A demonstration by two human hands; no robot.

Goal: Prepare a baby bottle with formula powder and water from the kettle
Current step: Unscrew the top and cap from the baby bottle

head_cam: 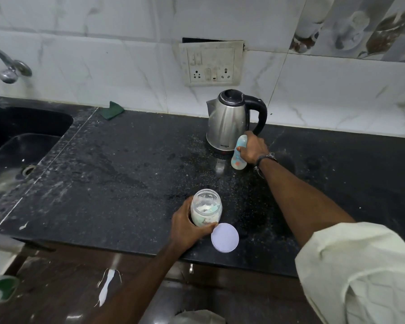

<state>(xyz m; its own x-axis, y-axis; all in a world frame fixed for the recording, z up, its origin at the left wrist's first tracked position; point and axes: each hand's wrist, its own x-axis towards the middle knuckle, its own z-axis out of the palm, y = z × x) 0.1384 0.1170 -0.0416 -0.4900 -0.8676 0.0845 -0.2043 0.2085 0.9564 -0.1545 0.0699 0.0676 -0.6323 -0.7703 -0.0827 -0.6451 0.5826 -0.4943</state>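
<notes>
Nearest the front edge of the dark speckled surface (126,164) lay a round pale lilac lid (225,237), flat and just beside the jar (206,208). That clear jar stood upright and uncapped, holding whitish formula powder (205,210) in its lower part. Around it the left hand (188,226) had its grip wrapped, the thumb across the jar's base close to the lid. Farther back, toward the rear edge, the right hand (253,148) had its grip closed round a baby bottle (238,152), pale blue with small coloured marks, tilted with its base low to the surface. Whether the base touched the surface could not be told. The bottle was just in front of a steel kettle (227,122) with a black handle, standing near the rear wall. At the left end sat a dark sink (14,141).
</notes>
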